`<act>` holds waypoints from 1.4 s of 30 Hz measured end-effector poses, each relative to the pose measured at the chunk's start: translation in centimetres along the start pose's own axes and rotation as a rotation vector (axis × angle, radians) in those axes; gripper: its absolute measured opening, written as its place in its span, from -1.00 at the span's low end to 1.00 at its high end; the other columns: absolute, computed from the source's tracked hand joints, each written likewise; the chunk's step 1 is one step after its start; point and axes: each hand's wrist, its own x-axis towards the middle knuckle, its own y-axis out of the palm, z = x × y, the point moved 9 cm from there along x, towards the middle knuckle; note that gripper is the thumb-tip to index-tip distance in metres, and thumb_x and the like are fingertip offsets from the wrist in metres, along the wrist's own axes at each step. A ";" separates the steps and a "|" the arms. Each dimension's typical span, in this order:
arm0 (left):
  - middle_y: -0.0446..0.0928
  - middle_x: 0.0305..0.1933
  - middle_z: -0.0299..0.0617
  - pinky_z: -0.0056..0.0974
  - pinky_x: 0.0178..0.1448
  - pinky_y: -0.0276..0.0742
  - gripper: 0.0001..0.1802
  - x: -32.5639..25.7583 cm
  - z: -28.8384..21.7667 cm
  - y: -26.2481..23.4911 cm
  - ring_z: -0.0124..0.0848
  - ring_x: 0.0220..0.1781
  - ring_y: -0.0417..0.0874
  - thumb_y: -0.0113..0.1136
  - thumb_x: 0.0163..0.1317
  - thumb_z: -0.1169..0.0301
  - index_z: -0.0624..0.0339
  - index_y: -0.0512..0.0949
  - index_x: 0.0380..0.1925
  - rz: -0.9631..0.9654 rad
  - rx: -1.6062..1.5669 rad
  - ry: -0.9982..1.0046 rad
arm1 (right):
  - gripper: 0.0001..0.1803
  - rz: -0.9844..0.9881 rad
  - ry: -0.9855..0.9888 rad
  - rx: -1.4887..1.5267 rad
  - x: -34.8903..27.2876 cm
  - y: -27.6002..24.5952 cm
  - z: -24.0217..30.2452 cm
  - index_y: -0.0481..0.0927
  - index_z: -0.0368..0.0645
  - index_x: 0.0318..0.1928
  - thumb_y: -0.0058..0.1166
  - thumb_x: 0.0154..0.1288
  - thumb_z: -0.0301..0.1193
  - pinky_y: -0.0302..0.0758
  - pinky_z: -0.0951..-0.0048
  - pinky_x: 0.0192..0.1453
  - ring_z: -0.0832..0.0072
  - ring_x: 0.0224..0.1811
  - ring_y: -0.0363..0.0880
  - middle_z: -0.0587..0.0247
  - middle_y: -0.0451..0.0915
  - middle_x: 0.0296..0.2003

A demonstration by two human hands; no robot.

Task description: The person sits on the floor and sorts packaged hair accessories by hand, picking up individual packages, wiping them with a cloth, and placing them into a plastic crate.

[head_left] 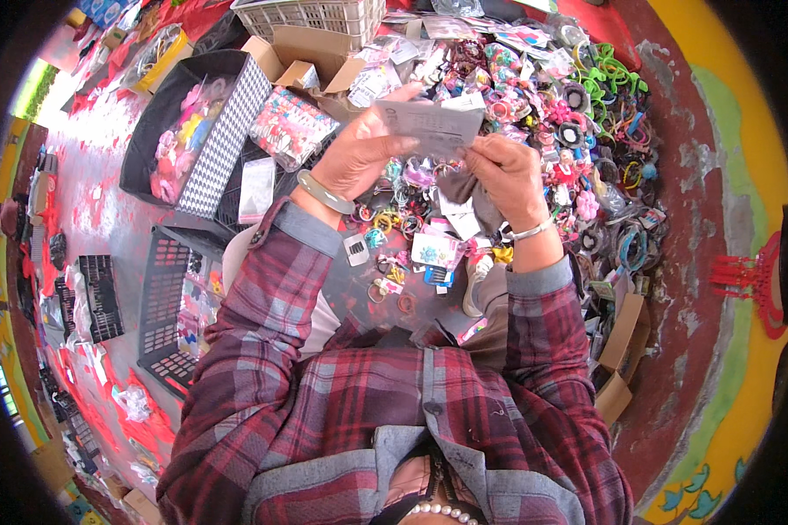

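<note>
My left hand (359,149) grips the left end of a flat grey printed packet (431,124), with the thumb across its lower edge. It looks like a card or thin plastic sleeve; I cannot tell which. The closed fingers of my right hand (510,175) pinch the packet's lower right corner. Just under that hand is a dark brown, cloth-like piece (457,187); whether the hand holds it too is unclear. Below both hands lie a white card with flower-shaped pieces (436,251), a small card of black clips (356,249) and several loose hair ties (385,223).
A large heap of hair accessories (569,131) spreads ahead and to the right. At the left stand a black bin with a houndstooth side (228,131) and a dark slotted crate (165,302). An open cardboard box (311,52) and a pale basket (359,17) are farther off.
</note>
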 end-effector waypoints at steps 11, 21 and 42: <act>0.51 -0.07 -0.09 -0.28 0.06 0.43 -0.60 -1.1 2.6 -1.9 -0.34 -0.06 0.54 0.05 0.22 0.27 0.37 0.43 -0.07 -0.081 -0.260 -0.306 | -0.66 -0.468 -0.506 -0.551 -2.1 -2.8 5.2 0.64 -0.04 -0.22 0.17 -0.12 -0.58 0.49 0.46 -0.38 0.37 -0.44 0.57 0.25 0.60 -0.39; 0.57 -0.41 -0.28 -0.48 -0.43 0.44 -0.90 -1.2 1.6 -3.1 -0.53 -0.47 0.57 0.12 0.14 0.50 0.21 0.52 -0.32 -0.106 -0.097 -0.270 | -0.55 -0.396 -0.128 -0.280 -0.4 -2.7 2.0 0.52 -0.06 -0.01 0.12 0.00 -0.57 0.50 0.43 -0.33 0.34 -0.42 0.58 0.20 0.61 -0.34; 0.54 -0.30 -0.32 -0.47 -0.13 0.43 -0.78 -1.3 0.6 -2.6 -0.56 -0.27 0.54 0.17 0.09 0.49 0.27 0.50 -0.23 -0.125 0.193 -0.225 | -0.80 0.060 0.580 0.979 -1.7 4.0 -5.9 0.59 -0.32 -0.24 0.13 0.16 -0.44 0.46 0.59 -0.24 0.61 -0.35 0.53 0.28 0.61 -0.35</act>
